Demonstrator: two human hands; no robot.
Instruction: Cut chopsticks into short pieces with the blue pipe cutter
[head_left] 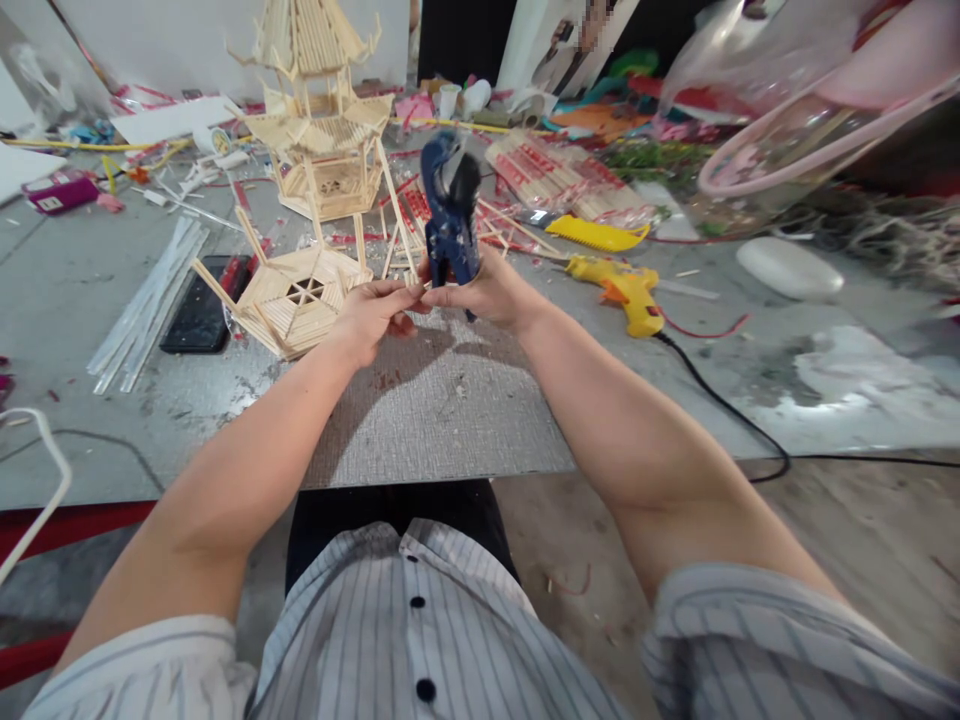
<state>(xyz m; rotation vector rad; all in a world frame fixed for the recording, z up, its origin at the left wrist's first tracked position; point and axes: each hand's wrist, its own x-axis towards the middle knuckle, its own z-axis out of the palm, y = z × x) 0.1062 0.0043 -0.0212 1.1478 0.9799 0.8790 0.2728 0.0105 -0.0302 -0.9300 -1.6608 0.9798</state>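
Observation:
My right hand (495,290) is closed around a blue-and-black hand cutter (451,215), which stands upright over the near part of the table. Beside it, the fingers of my left hand (382,312) pinch a thin wooden stick (399,215) that leans up and away. The fingertips of both hands meet, and the stick's lower end is partly hidden by them. Just left of my left hand lies a six-sided wooden stick base (307,290) with several short posts rising from its edge. Behind it stands a tiered wooden pagoda model (326,130).
A yellow glue gun (619,290) with a black cord lies at right, near a yellow-handled knife (596,233). Glue sticks (154,300) and a black phone (196,320) lie at left. Packs of sticks (570,175) and a white mouse-shaped object (789,268) are farther right.

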